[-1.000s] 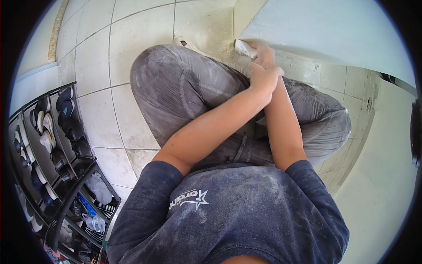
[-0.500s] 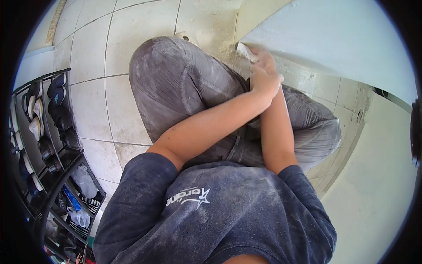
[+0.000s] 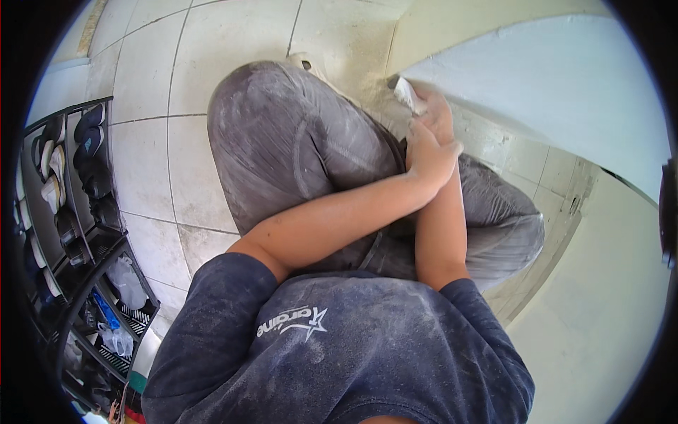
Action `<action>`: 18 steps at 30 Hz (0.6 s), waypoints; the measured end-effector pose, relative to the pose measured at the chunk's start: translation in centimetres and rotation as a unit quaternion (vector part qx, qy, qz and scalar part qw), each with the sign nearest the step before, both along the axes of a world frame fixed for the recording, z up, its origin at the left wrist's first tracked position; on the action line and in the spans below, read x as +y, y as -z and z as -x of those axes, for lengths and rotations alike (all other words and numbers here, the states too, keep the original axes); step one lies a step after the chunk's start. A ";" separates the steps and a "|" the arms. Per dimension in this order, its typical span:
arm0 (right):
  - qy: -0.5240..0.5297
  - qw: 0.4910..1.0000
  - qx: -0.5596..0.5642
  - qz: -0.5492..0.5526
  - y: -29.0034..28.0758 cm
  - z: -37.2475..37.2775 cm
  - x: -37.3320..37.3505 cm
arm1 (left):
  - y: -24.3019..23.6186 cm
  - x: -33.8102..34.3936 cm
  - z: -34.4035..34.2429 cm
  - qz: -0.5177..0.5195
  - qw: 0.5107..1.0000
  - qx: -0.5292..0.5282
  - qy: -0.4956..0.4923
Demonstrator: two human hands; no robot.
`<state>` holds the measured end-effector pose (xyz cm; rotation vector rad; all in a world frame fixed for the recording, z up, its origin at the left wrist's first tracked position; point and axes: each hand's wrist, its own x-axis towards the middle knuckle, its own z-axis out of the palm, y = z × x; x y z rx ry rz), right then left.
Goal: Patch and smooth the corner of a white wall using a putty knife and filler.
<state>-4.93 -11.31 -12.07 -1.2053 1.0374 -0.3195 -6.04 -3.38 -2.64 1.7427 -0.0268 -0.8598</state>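
R hand point(image 3: 439, 119) grip closed on wht piece point(image 3: 409, 96), L hand point(image 3: 431, 154) clasped over R wrist, piece just beside corner of wht panel point(image 3: 537, 78), cf. 1 s ago both hands lower in view, piece tilted steeper, hold unchgd.

My right hand point(image 3: 439, 116) sits lower and farther right in my view than a second ago, and the white piece point(image 3: 411, 97) in its fingers slants more steeply. My left hand point(image 3: 429, 154) shifts the same way. More cream wall point(image 3: 487, 30) shows behind the pale panel point(image 3: 544, 81), whose upper edge now curves across. The shoe rack point(image 3: 104, 244) appears higher and farther left.
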 end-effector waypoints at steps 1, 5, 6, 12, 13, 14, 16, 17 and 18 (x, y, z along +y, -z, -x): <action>-0.113 0.977 0.049 0.171 0.2 0.0 -0.1 | 0.0 -0.1 0.0 0.027 0.999 0.030 -0.029; -0.119 0.957 -0.002 0.265 0.3 0.1 -0.2 | 0.2 -0.3 0.0 -0.033 0.995 0.085 -0.044; 0.019 0.999 -0.023 -0.038 0.2 -0.2 -0.4 | 0.2 -0.2 0.3 0.016 0.999 0.011 -0.026; -0.132 0.939 0.021 0.316 -0.5 0.8 -0.5 | 1.5 -0.6 0.8 0.010 0.998 0.053 -0.026; -0.066 0.986 0.022 0.148 -0.4 0.6 -0.8 | 1.5 -0.8 0.9 0.010 0.998 0.056 -0.034; -0.015 0.999 0.029 0.021 -0.3 0.5 -0.8 | 1.8 -1.0 0.5 0.010 0.997 0.056 -0.050; 0.018 0.996 0.040 -0.076 0.2 0.1 -1.1 | 2.1 -1.0 0.3 -0.003 1.000 0.024 -0.014; 0.017 0.997 0.037 -0.070 0.6 0.2 -0.9 | 2.4 -1.4 -0.2 -0.003 0.992 -0.117 0.047; 0.012 0.998 0.032 -0.052 0.9 -0.1 -1.1 | 2.4 -1.7 -0.6 -0.006 0.971 -0.213 0.109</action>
